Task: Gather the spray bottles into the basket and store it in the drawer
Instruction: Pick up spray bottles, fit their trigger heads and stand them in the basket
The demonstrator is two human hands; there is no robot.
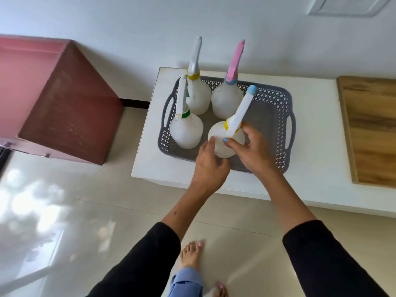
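At the far left stands a red cabinet [64, 99] on the floor, its front cut off by the frame edge, so whether it carries the drawer cannot be told. Next comes the white bench [317, 133], bearing the grey basket [287, 129] with its perforated walls and handle slots. Inside it, toward the left wall, stands the bottle with the green collar [186, 129]; behind it is the bottle with the yellow collar and grey trigger [198, 93], and beside that the bottle with the pink trigger [226, 99], all three upright. The fourth, the bottle with the blue nozzle tip [225, 138], sits at the near middle of the basket and leans a little, its head tilted to the right. The left hand [211, 166] rests loosely curled against the bottle's near-left side, fingertips touching it, while the right hand [252, 148] grips its shoulder and neck with thumb and fingers curled round. To finish this step well, settle the bottle flat on the basket floor and upright before letting go, steadying the base with the left hand so it does not knock its neighbours. The bottle's base is hidden behind the hands. At the right lies a wooden board [372, 129] on the bench, cut off at the edge. No drawer is plainly in view.
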